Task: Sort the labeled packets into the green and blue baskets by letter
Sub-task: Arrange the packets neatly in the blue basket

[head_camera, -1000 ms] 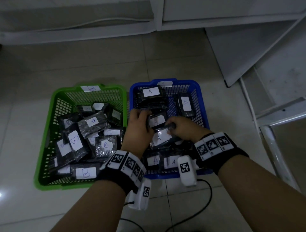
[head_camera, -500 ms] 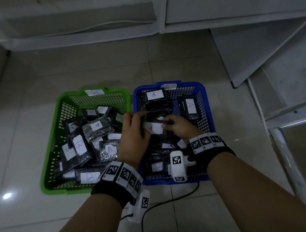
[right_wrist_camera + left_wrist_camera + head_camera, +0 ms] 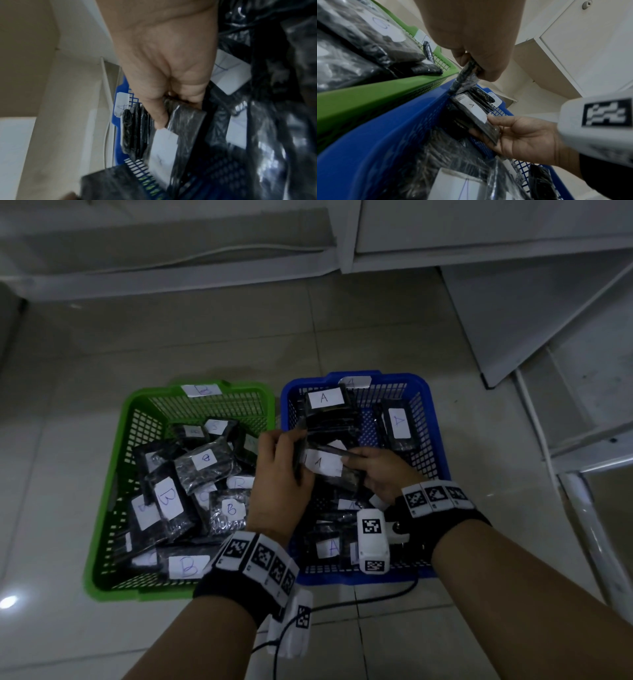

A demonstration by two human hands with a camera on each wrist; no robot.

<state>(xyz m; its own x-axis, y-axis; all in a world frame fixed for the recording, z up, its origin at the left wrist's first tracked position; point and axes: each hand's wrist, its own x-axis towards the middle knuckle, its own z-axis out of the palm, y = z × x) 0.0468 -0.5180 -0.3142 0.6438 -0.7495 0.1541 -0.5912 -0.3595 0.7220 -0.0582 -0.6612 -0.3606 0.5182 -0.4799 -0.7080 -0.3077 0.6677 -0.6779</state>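
Note:
A green basket (image 3: pixel 113 484) marked B holds several black packets with B labels (image 3: pixel 168 498). Beside it on the right, a blue basket (image 3: pixel 435 419) marked A holds packets with A labels (image 3: pixel 397 422). Both hands are over the middle of the blue basket. My left hand (image 3: pixel 291 446) pinches a dark packet (image 3: pixel 465 77) that stands on edge near the basket's left wall. My right hand (image 3: pixel 356 460) grips a packet with a white A label (image 3: pixel 322 463) by its right end, thumb on top (image 3: pixel 159 119). The two held packets touch or overlap.
The baskets sit side by side on a pale tiled floor (image 3: pixel 171 337). White cabinet fronts (image 3: pixel 479 231) run along the far side, and a white metal frame (image 3: pixel 582 501) stands to the right. A black cable (image 3: pixel 387 594) lies on the floor before the blue basket.
Both hands have stayed over the blue basket and shifted slightly toward its far end. The left hand has turned its packet up on edge beside the A-labelled packet.

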